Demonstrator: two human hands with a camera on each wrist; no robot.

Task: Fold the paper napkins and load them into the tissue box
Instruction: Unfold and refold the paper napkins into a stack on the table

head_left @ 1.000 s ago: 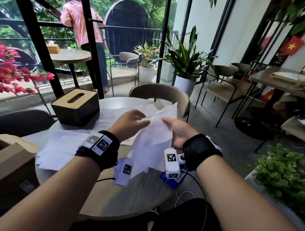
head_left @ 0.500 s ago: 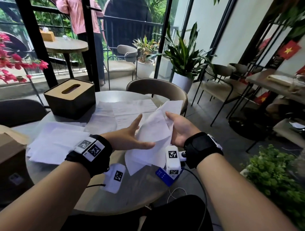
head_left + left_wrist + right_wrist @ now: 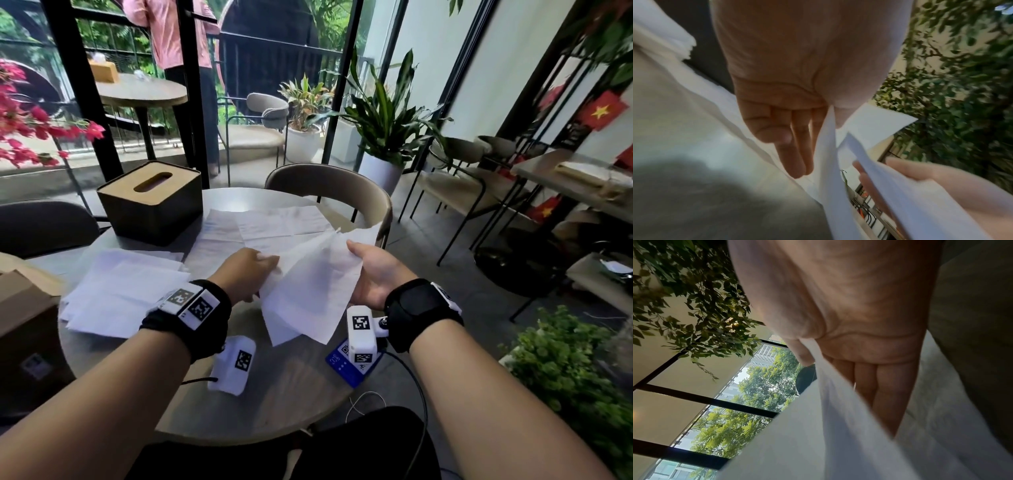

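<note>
Worktop (image 3: 281, 394) first — a round grey one, and most of what lies on it is unfinished business. Flat white napkins cover its far middle (image 3: 270, 226), opened out with only their old crease lines showing, and a second loose pile of napkins (image 3: 120, 291) sits at its left side, near a cardboard box (image 3: 24, 308). None of these looks folded for loading. Behind them, at the far left of the worktop, stands the tissue box (image 3: 150, 202), dark-sided with a pale slotted lid; the lid is on, and nothing pokes out of the slot, so I judge that loading has not begun, though the inside is hidden.

Smaller still is the one napkin in hand (image 3: 308, 287) — held up above the near edge, sagging into a rough diagonal fold. The left hand (image 3: 248, 274) pinches its left edge between thumb and fingers, as the left wrist view shows. The right hand (image 3: 373, 274) supports the right edge with the thumb over the sheet and long fingers behind it. This fold seems half made; nearly the whole task remains.
</note>
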